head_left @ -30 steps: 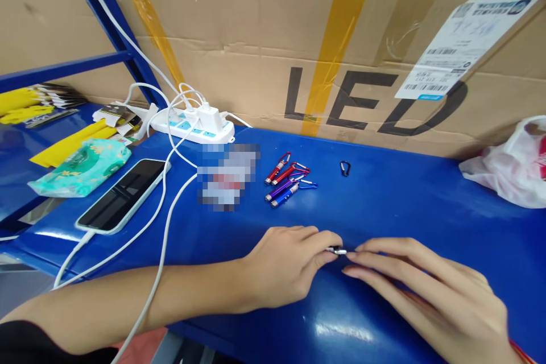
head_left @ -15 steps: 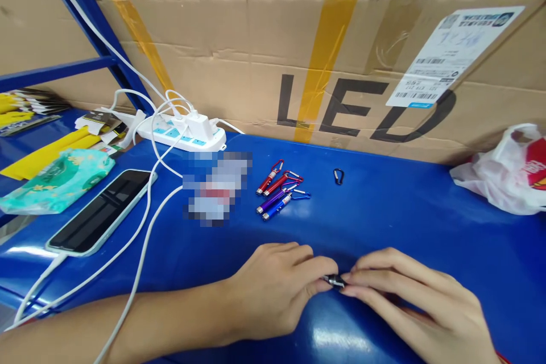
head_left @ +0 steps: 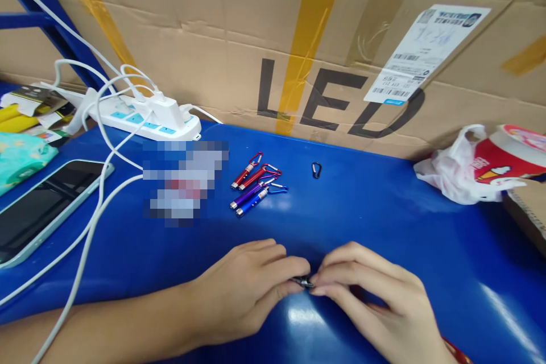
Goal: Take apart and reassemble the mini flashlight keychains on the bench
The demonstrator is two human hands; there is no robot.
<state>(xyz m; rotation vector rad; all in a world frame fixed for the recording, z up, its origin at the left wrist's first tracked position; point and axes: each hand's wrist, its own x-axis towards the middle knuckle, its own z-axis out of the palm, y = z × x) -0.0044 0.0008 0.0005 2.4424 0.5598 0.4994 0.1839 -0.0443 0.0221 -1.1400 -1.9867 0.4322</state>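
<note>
Between my two hands is a small black and silver object [head_left: 303,282], mostly covered by fingertips. My left hand [head_left: 256,287] pinches its left end, and my right hand [head_left: 375,293] grips its right end with thumb and fingertips. Beyond them, on the blue table [head_left: 362,222], lie small metal torch-like keyrings with carabiners: a red one [head_left: 247,173], another red one [head_left: 256,177], a purple one [head_left: 247,196] and a blue one [head_left: 252,203]. Farther right rests a loose black carabiner [head_left: 316,170].
A white power strip [head_left: 149,119] with cables stands at the back left, near a phone [head_left: 46,205] and a green packet [head_left: 25,159]. A cardboard box [head_left: 191,40] rises behind. At right sits a plastic bag [head_left: 452,173] with a red tub [head_left: 507,153].
The view has shifted to the right, so things appear farther left and more of the red tub shows. Both hands keep hold of the small black object.
</note>
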